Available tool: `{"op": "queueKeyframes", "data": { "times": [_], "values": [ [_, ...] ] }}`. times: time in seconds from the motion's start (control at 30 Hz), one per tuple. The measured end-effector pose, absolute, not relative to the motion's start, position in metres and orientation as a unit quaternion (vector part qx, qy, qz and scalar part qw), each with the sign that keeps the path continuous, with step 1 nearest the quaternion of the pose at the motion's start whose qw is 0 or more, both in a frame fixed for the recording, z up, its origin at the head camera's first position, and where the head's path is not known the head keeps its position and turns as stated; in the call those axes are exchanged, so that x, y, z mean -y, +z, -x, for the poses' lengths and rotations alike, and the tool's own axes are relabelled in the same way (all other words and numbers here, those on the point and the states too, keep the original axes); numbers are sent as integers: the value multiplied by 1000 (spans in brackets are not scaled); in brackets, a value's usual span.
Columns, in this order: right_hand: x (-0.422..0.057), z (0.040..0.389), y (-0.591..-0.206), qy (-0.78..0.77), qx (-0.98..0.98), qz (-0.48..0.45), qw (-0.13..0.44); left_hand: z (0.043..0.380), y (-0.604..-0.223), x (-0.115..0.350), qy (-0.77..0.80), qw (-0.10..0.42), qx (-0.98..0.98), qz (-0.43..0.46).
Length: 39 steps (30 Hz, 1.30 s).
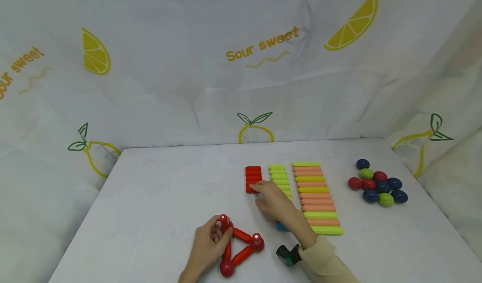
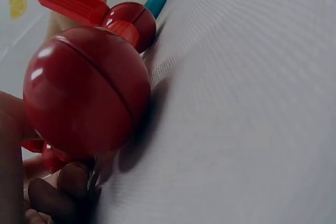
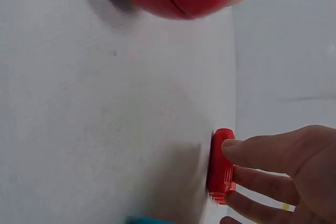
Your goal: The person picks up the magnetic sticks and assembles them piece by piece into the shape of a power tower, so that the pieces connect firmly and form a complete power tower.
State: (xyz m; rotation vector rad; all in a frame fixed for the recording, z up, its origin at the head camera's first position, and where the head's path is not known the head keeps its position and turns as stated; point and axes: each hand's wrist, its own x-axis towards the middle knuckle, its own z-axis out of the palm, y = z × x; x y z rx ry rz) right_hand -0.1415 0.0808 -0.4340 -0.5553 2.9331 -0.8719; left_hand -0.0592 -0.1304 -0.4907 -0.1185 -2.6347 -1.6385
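Note:
My left hand [image 1: 207, 244] holds one corner of a flat triangle of red rods [image 1: 242, 256] and red balls [image 1: 227, 268], which lies near the front of the table. Short red rods [image 1: 257, 237] stand upright on two of its balls. One dark red ball [image 2: 86, 93] fills much of the left wrist view. My right hand [image 1: 275, 201] reaches to a short column of red sticks [image 1: 253, 174]. Its thumb and fingers pinch the nearest red stick [image 3: 219, 166], still on the table. Its forearm partly hides the yellow-green sticks [image 1: 278, 176].
A longer column of orange, yellow and green sticks [image 1: 315, 201] lies right of my right hand. Blue, red and green balls [image 1: 383, 187] cluster at the far right. A blue piece [image 1: 282, 227] shows beside the forearm. A black-and-green device [image 1: 289, 254] sits at my right wrist.

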Motion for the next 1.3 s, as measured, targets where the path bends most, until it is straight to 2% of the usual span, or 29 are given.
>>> {"op": "queueKeyframes", "data": {
  "times": [0.13, 0.4, 0.67, 0.83, 0.97, 1.17, 1.3],
  "values": [
    [-77, 141, -435, -273, -947, 168, 25, 59, -490, 128, -526, 51, 849, -4],
    [-71, 134, -442, -319, -940, 119, 26, 57, -490, 128, -531, 56, 845, -35],
    [-91, 123, -422, -416, -899, 120, -62, 57, -493, 126, -512, 69, 856, -2],
    [-103, 103, -415, -501, -850, 145, -69, 56, -498, 125, -484, 100, 867, 57],
    [-106, 84, -412, -528, -831, 170, -48, 56, -501, 126, -469, 106, 871, 96],
    [-105, 66, -415, -521, -821, 228, 46, 56, -500, 130, -481, 104, 861, 126],
    [-105, 63, -421, -523, -816, 235, 74, 57, -501, 131, -488, 123, 853, 140]
  ]
}}
